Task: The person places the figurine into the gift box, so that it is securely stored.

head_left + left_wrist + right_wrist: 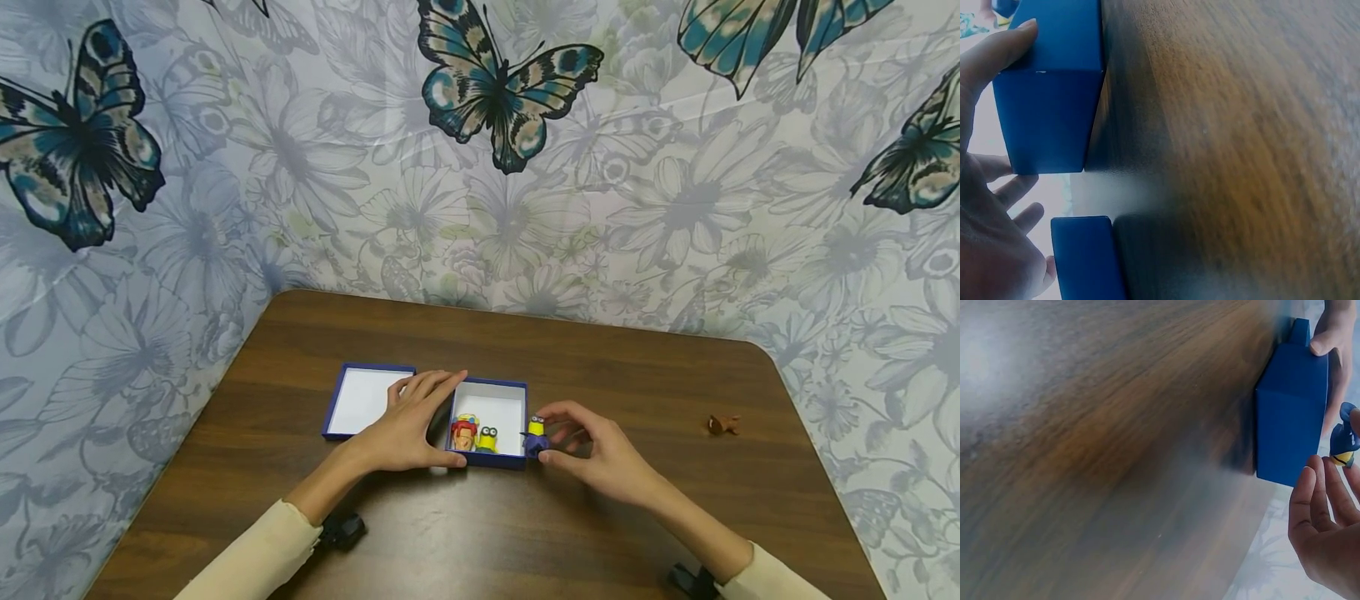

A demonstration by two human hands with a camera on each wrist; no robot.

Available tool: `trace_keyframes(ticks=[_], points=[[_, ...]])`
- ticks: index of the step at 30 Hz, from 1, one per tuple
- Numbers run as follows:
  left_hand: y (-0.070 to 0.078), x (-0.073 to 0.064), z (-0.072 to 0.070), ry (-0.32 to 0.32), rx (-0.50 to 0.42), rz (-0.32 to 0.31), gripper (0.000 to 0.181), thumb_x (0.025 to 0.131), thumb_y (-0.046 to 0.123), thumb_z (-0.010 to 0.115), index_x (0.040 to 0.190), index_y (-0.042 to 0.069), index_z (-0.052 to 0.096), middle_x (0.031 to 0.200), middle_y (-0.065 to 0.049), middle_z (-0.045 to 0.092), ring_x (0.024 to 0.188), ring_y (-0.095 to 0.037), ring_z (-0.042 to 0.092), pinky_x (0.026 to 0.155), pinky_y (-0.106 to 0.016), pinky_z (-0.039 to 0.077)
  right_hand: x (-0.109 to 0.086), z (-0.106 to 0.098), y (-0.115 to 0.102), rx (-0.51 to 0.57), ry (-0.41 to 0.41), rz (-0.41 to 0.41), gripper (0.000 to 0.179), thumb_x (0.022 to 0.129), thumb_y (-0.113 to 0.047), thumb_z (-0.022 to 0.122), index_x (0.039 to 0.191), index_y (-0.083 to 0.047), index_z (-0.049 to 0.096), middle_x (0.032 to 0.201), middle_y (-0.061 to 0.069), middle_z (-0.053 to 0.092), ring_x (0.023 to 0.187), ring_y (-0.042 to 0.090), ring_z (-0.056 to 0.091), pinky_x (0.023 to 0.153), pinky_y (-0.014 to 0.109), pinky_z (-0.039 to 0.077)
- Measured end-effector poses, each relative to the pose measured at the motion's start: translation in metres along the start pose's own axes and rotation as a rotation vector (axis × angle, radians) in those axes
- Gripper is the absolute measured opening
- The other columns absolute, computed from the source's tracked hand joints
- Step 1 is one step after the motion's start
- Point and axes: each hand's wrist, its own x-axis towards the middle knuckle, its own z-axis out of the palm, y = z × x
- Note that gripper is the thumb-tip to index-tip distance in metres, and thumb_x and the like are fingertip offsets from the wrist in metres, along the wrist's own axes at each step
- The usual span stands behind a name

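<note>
In the head view a blue box (491, 459) with a white inside stands open-side up on the table. My left hand (405, 429) grips its left end, thumb at the front wall and fingers toward the back. Inside lie a red-haired figurine (463, 433) and a small yellow minion figurine (487, 439). My right hand (600, 454) pinches another minion figurine (536, 437), yellow with a blue body, beside the box's right wall. The right wrist view shows this minion's blue part (1341, 439) above the table; the fingers partly hide it.
A blue-edged lid (367, 400) with a white inside lies left of the box, partly behind my left hand. Far to the right on the wooden table (637, 375) sits a small brown figurine (723, 425). A butterfly-patterned cloth (487, 225) hangs behind the table.
</note>
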Motion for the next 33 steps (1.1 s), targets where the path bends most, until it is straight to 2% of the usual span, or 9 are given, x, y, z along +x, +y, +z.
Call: trace_keyframes(ticks=[11,16,22,33], points=[[0.001,0.000,-0.001,-0.005,-0.007,-0.007,0.125,0.074,0.063,0.092,0.173,0.030,0.024,0.172,-0.009,0.036,0.162,-0.036,0.026,0.122,-0.074,0.012,0.015,0.006,-0.008,0.015,-0.016,0.029,0.051,0.093,-0.029,0.087,0.139,-0.030,0.065,0.130,-0.006,0.075,0.106,0.017,0.072,0.090,0.033,0.062],[0.000,0.000,0.001,0.000,-0.006,-0.002,0.124,0.074,0.063,0.092,0.173,0.029,0.025,0.172,-0.010,0.036,0.161,-0.037,0.026,0.122,-0.075,0.012,0.021,0.007,-0.008,0.005,-0.042,0.019,0.050,0.092,-0.030,0.087,0.137,-0.029,0.065,0.130,-0.006,0.075,0.106,0.016,0.072,0.090,0.034,0.062],[-0.001,0.001,0.001,-0.003,0.009,-0.009,0.126,0.074,0.064,0.092,0.174,0.033,0.021,0.172,-0.008,0.036,0.162,-0.035,0.026,0.123,-0.073,0.012,0.026,0.009,-0.007,-0.013,-0.082,-0.007,0.049,0.093,-0.029,0.087,0.137,-0.028,0.065,0.131,-0.006,0.074,0.106,0.018,0.073,0.090,0.038,0.063],[0.000,0.000,0.000,-0.003,0.007,-0.008,0.125,0.074,0.063,0.092,0.173,0.028,0.024,0.171,-0.009,0.037,0.162,-0.035,0.027,0.123,-0.074,0.012,0.034,0.014,-0.008,-0.040,-0.114,-0.036,0.048,0.093,-0.026,0.087,0.136,-0.025,0.065,0.129,-0.004,0.075,0.103,0.018,0.074,0.089,0.032,0.062]])
